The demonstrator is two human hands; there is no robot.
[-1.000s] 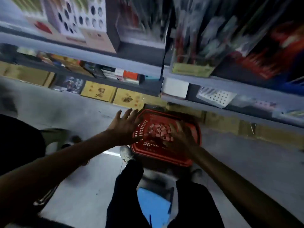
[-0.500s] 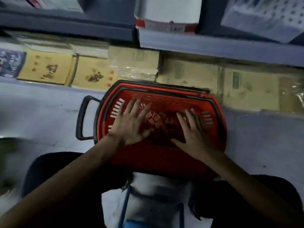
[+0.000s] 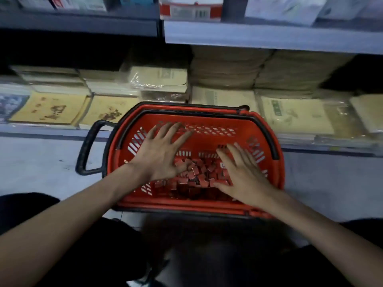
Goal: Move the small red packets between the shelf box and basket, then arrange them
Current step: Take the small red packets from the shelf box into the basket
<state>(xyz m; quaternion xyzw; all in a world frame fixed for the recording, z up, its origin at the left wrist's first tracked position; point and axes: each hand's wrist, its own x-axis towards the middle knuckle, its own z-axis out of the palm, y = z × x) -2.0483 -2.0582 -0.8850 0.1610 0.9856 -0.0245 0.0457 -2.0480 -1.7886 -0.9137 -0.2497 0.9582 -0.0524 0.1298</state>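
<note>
Red basket (image 3: 267,129) holds loose red packets (image 3: 196,179); both hands, left (image 3: 161,156) and right (image 3: 242,179), spread flat, empty.

**Single head cam, steep down-tilt**

One wide-angle view, worn on the person's head, facing forward and down at close range. The basket (image 3: 207,141) fills centre frame. A shelf (image 3: 269,36) runs across 12 o'clock, with floor (image 3: 41,162) at 9. The left hand (image 3: 163,154) enters from 7 o'clock and the right hand (image 3: 242,175) from 5.

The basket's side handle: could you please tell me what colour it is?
The handle is black, on a red basket; the head view shows it.
</note>
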